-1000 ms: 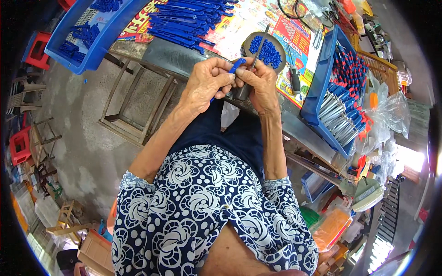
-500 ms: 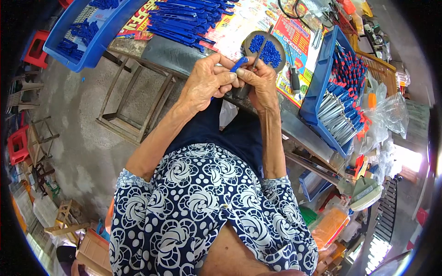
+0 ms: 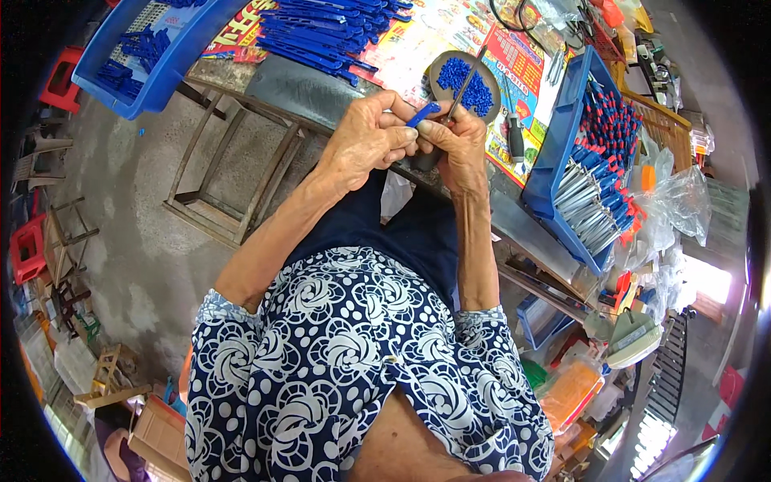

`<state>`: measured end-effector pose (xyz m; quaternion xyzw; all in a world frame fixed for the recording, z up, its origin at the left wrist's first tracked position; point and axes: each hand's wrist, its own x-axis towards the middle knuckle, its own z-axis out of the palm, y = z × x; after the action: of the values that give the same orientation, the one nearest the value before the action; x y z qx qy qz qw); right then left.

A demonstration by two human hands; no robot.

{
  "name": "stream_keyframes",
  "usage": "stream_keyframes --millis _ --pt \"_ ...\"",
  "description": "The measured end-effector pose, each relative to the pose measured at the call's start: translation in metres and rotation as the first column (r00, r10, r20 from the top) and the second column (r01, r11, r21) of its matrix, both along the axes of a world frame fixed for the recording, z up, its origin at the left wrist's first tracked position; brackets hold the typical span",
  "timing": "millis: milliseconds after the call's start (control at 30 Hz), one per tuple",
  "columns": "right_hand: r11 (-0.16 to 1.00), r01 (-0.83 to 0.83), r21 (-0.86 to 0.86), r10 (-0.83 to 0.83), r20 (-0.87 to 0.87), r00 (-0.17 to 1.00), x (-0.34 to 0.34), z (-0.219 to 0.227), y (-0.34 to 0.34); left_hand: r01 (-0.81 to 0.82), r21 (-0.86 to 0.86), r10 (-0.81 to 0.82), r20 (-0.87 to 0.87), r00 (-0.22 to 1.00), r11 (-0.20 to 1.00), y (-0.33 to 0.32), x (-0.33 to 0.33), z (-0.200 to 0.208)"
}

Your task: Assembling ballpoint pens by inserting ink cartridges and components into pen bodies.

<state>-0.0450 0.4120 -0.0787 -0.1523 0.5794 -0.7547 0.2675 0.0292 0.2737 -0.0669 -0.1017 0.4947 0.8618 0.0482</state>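
My left hand point(image 3: 363, 138) pinches a slim blue plastic piece point(image 3: 423, 114) between thumb and fingers at the table's near edge. My right hand point(image 3: 459, 146) is closed around a thin dark metal rod-like tool point(image 3: 468, 84), and its thumb and fingertips meet the blue piece. The tool slants up and away across a round dish point(image 3: 434, 79) of small blue plastic parts point(image 3: 479, 95). What the fingers cover of the blue piece is hidden. Beyond my left hand lies a pile of long blue plastic pieces point(image 3: 321, 32).
A screwdriver point(image 3: 515, 136) with a black handle lies right of the dish. On the right, a blue crate point(image 3: 554, 149) holds many blue-and-red handled metal tools. Another blue crate point(image 3: 165, 84) with blue pieces is at the upper left. A wooden stool frame point(image 3: 201, 210) stands below the table.
The blue piece has tilted a little flatter and shifted slightly right. The metal tool's far end has swung slightly right. Both hands keep their hold.
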Motion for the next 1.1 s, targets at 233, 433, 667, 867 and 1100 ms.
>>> stream_keyframes --millis 233,433,667,867,1100 --pt "0.999 -0.037 0.008 0.037 -0.028 0.999 -0.002 0.004 0.0 0.02 0.151 -0.018 -0.018 1.0 0.988 -0.004 0.0 -0.004" --pt "0.995 -0.104 -0.002 0.104 0.023 0.994 -0.001 0.006 -0.006 -0.039 0.106 0.043 -0.041 0.998 0.994 -0.009 0.009 -0.011" --pt "0.974 -0.135 -0.184 0.147 0.058 0.987 -0.001 0.015 -0.014 -0.154 0.207 0.142 0.069 0.987 0.966 -0.014 0.044 -0.006" --pt "0.998 -0.062 0.007 0.061 -0.326 0.943 0.02 0.019 -0.02 -0.112 0.398 0.05 0.164 0.985 0.911 -0.012 0.061 -0.017" --pt "0.996 -0.036 0.087 0.08 -0.588 0.805 0.042 0.023 -0.028 -0.069 0.428 -0.005 0.168 0.986 0.901 -0.013 0.063 -0.037"
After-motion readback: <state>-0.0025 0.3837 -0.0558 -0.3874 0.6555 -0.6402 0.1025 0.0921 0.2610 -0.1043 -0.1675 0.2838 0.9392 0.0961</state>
